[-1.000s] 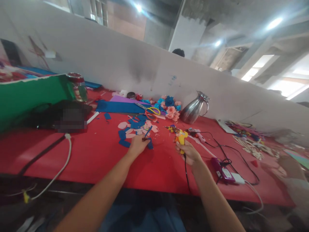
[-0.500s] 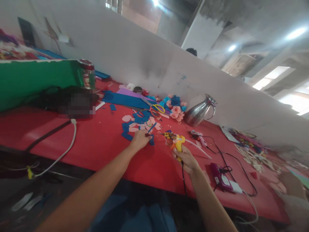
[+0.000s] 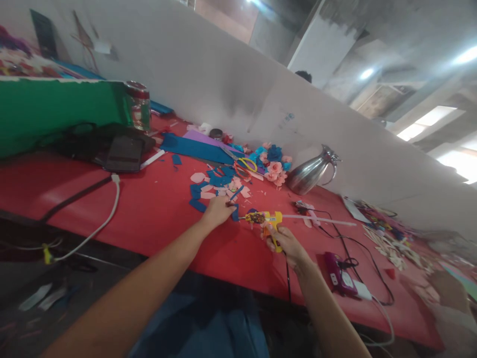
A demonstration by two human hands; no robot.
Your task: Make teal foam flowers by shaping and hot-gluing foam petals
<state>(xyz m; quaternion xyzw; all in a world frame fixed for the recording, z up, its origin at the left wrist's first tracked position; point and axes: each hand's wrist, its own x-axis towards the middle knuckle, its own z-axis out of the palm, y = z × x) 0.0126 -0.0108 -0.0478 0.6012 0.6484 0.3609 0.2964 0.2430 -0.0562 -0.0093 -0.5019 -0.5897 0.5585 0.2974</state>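
Observation:
My right hand (image 3: 285,243) is wrapped round the grip of a yellow hot glue gun (image 3: 275,219), with a long clear glue stick (image 3: 320,219) out of its back. The gun's nozzle points left and is at, or very close to, a small blue paper piece (image 3: 235,213) by my left fingertips. My left hand (image 3: 219,211) is closed in a pinch on a thin blue stick (image 3: 237,193) that slants up to the right. Whether the fingers also grip the paper piece, I cannot tell. Blue and pink paper cuttings (image 3: 212,185) lie just beyond it.
Scissors (image 3: 244,163) lie behind the cuttings, near paper flowers (image 3: 274,166) and a steel jug (image 3: 311,171). A pink glue gun (image 3: 311,214), cords and a purple power strip (image 3: 340,276) are at right. A phone (image 3: 124,154) and a jar (image 3: 138,107) stand left on the red table (image 3: 156,219).
The glue gun has swung level and moved left, bringing its nozzle to the blue paper piece. My left hand has barely moved. The view has shifted slightly.

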